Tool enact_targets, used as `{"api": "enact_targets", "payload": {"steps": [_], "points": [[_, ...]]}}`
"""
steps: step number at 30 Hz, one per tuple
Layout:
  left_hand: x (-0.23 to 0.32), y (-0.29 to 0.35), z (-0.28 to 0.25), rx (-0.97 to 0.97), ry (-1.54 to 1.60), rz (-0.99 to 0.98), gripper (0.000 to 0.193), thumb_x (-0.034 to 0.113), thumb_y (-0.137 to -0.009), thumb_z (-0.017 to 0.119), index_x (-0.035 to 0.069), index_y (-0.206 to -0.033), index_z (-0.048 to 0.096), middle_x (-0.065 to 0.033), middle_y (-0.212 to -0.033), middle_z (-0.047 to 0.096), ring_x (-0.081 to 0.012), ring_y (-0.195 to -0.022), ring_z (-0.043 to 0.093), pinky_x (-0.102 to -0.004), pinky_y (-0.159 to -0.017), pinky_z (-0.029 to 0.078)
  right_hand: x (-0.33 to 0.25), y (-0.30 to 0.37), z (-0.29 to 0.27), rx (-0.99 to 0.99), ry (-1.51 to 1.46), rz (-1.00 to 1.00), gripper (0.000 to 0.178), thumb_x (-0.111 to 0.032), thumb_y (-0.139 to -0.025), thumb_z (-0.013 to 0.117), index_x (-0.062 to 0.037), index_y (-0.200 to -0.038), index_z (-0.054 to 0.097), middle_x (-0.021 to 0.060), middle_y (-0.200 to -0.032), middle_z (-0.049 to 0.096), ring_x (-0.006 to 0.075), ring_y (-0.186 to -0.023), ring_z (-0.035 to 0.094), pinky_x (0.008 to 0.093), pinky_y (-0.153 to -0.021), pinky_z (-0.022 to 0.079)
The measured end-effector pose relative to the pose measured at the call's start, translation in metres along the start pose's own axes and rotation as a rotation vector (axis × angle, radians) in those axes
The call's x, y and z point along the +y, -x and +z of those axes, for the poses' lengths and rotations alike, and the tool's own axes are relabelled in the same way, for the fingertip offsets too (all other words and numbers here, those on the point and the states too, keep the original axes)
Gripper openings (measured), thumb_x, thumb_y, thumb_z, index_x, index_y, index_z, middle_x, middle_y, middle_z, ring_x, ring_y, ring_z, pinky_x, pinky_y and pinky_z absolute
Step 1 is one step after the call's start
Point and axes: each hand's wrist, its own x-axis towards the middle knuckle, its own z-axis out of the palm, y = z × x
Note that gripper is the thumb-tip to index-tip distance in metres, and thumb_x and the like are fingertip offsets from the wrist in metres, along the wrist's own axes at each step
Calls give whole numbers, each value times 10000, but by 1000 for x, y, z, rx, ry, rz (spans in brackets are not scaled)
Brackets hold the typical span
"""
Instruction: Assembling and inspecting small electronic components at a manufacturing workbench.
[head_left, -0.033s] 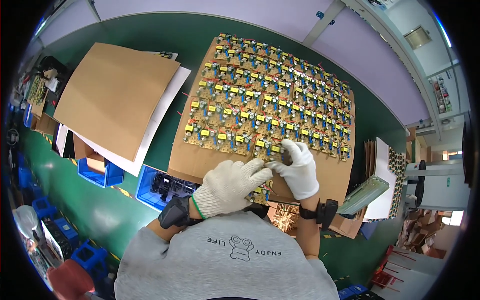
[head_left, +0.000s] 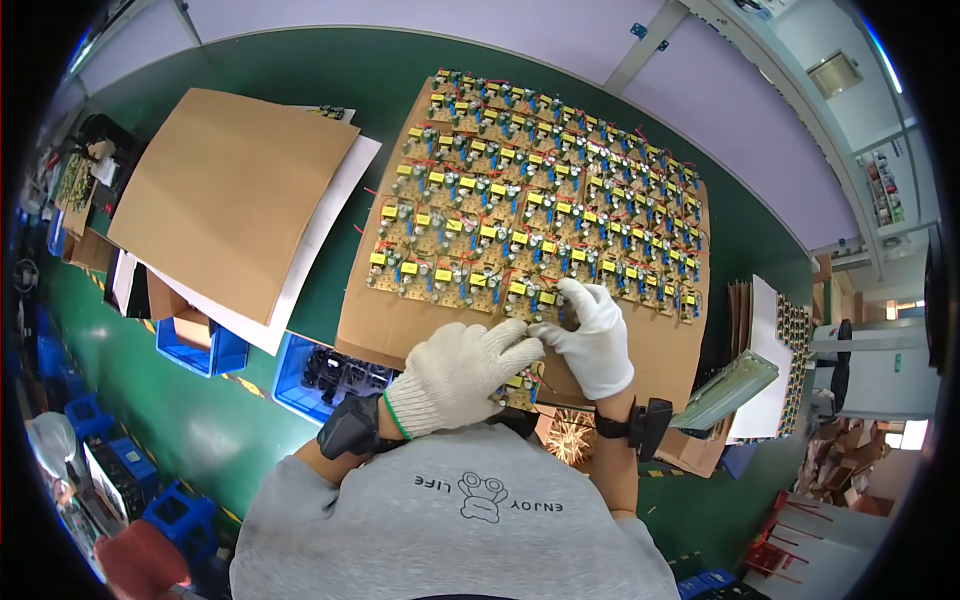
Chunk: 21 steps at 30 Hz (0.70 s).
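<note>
Rows of tan circuit boards with yellow blocks, blue parts and red wires cover a brown cardboard sheet. My left hand, in a knitted off-white glove with a green cuff, is closed over a circuit board at the sheet's near edge; its fingertips hide part of it. My right hand, in a smooth white glove, has its bent index finger and thumb at the right end of a circuit board in the nearest row. Its thumb tip meets the left fingertips.
To the left lies a stack of large brown cardboard and white sheets. Below it are a blue bin with black parts and another blue bin. At right stand a clear plastic tray and upright sheets.
My right hand has shifted slightly left, and the board at its fingertips has moved a little with it. My left hand stays almost in place.
</note>
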Motion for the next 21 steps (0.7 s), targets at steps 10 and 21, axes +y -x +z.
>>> {"api": "enact_targets", "payload": {"steps": [10,21], "points": [[17,-38,11,335,-177,172,608,268,-668,725,28,-1181,505,-54,-756,525,-239,-677,546,-377,-593,427,-45,36,-4,290,-523,270,184,-177,-963,541,-21,-906,621,11,-734,612,72,-662,553,247,-570,444],[41,-49,10,286,170,172,714,207,-650,767,-42,-1255,480,-47,-699,571,-238,-633,587,-358,-571,454,-21,52,-20,186,-1033,568,352,-329,-1008,489,-118,-727,507,-33,-679,508,45,-612,447,221,-540,341]]}}
